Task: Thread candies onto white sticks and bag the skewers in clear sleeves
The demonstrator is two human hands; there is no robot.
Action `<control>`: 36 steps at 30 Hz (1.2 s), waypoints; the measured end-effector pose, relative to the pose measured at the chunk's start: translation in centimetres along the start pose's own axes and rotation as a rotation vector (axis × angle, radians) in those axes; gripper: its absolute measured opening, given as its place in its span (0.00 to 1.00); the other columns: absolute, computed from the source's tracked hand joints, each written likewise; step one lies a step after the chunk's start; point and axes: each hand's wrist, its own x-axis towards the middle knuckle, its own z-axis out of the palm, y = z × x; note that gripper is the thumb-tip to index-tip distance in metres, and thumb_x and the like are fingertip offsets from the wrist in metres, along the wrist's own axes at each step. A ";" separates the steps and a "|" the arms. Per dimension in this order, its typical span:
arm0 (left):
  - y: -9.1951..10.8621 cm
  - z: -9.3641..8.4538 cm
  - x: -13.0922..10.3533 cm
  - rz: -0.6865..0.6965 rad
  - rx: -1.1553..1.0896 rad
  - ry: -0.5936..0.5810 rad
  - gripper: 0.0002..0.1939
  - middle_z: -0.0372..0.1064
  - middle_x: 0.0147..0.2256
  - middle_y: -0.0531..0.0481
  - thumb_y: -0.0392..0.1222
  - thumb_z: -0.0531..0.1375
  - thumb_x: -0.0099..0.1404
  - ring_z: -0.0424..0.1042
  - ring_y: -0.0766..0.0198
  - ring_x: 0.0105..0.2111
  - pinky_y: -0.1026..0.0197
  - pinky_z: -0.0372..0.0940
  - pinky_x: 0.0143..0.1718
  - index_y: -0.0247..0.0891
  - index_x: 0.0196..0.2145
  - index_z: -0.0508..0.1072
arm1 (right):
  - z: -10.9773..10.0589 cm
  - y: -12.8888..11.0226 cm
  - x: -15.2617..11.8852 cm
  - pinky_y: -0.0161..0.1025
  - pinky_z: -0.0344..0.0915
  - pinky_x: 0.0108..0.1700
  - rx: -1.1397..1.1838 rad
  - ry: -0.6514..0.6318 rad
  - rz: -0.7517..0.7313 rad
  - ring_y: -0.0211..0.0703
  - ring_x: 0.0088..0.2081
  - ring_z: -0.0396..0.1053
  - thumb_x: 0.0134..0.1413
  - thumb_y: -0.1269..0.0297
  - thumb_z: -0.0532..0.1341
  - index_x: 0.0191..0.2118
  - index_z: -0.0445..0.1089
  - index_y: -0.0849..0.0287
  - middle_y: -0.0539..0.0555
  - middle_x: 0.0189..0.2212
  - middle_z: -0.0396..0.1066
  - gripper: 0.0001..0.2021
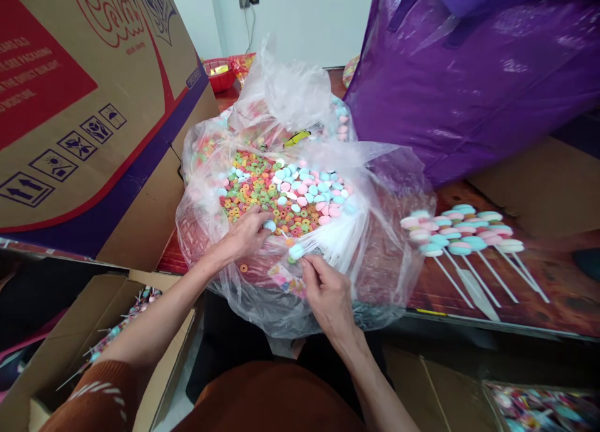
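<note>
My left hand point(247, 233) pinches a pale blue round candy point(269, 226) between thumb and fingers, above the loose ring candies. In my right hand point(328, 291) is a candy skewer, pinched at its lower part. It carries a blue candy point(296, 251) and an orange ring, with a bit of white stick showing beyond them. Both hands work over a clear plastic bag point(262, 307) holding multicoloured ring candies point(248, 185), pink and blue round candies point(309, 185) and a bundle of white sticks point(335, 235).
Finished candy skewers point(462, 232) lie on the wooden table point(557, 276) at right. A large printed carton point(117, 150) stands left, and a purple bag point(469, 75) right. Below left, an open carton point(79, 319) holds skewers; a red basket point(219, 75) is behind.
</note>
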 end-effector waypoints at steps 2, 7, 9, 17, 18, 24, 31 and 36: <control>0.2 0.1 -0.5 -0.015 -0.065 0.047 0.12 0.69 0.39 0.48 0.33 0.56 0.59 0.69 0.59 0.38 0.56 0.66 0.42 0.38 0.41 0.72 | 0.3 -0.2 0.1 0.33 0.58 0.29 0.002 -0.037 0.005 0.37 0.22 0.63 0.66 0.65 0.53 0.32 0.71 0.57 0.48 0.22 0.68 0.12; -0.2 0.8 -1.4 -0.069 -0.390 0.135 0.13 0.72 0.36 0.50 0.35 0.57 0.60 0.70 0.62 0.35 0.59 0.67 0.39 0.37 0.44 0.70 | 1.0 -0.8 0.0 0.34 0.58 0.30 0.005 -0.060 0.006 0.38 0.24 0.65 0.66 0.65 0.53 0.32 0.71 0.57 0.49 0.22 0.68 0.13; -0.4 1.3 -1.7 -0.099 -0.517 0.176 0.16 0.73 0.39 0.48 0.35 0.58 0.60 0.71 0.62 0.37 0.60 0.68 0.40 0.35 0.47 0.71 | 1.1 -1.0 0.0 0.34 0.58 0.30 0.017 -0.063 0.006 0.38 0.23 0.64 0.66 0.65 0.52 0.32 0.71 0.57 0.48 0.21 0.68 0.13; -0.3 2.3 -2.5 -0.179 -0.696 0.188 0.16 0.74 0.40 0.45 0.34 0.60 0.59 0.73 0.62 0.36 0.60 0.71 0.38 0.33 0.46 0.76 | 1.4 -1.7 0.2 0.33 0.57 0.29 0.062 -0.103 0.046 0.36 0.23 0.60 0.65 0.65 0.52 0.30 0.70 0.57 0.47 0.20 0.64 0.13; -0.3 2.4 -2.6 -0.177 -0.677 0.195 0.16 0.74 0.40 0.46 0.34 0.60 0.59 0.73 0.62 0.36 0.60 0.71 0.38 0.33 0.46 0.76 | 1.3 -1.7 0.3 0.33 0.56 0.29 0.060 -0.115 0.055 0.36 0.23 0.58 0.65 0.65 0.52 0.29 0.69 0.57 0.46 0.20 0.62 0.14; 0.4 2.1 -3.2 -0.126 -0.337 0.269 0.16 0.72 0.39 0.47 0.31 0.60 0.61 0.72 0.61 0.38 0.57 0.70 0.42 0.37 0.47 0.78 | 0.8 -2.4 0.8 0.35 0.51 0.26 0.023 -0.178 0.097 0.37 0.21 0.54 0.62 0.64 0.53 0.25 0.65 0.56 0.46 0.17 0.59 0.14; 1.3 2.9 -3.7 -0.067 -0.212 0.336 0.17 0.73 0.39 0.46 0.31 0.58 0.65 0.72 0.60 0.40 0.58 0.69 0.44 0.37 0.49 0.77 | 1.5 -2.9 1.5 0.35 0.50 0.25 0.020 -0.177 0.165 0.38 0.20 0.55 0.59 0.65 0.53 0.24 0.64 0.56 0.47 0.16 0.60 0.13; 1.2 3.0 -3.9 -0.071 -0.180 0.303 0.19 0.72 0.40 0.46 0.30 0.55 0.65 0.72 0.59 0.41 0.58 0.69 0.45 0.38 0.51 0.76 | 2.1 -3.2 1.6 0.35 0.50 0.25 0.055 -0.167 0.197 0.37 0.20 0.54 0.61 0.64 0.52 0.23 0.60 0.56 0.47 0.16 0.58 0.14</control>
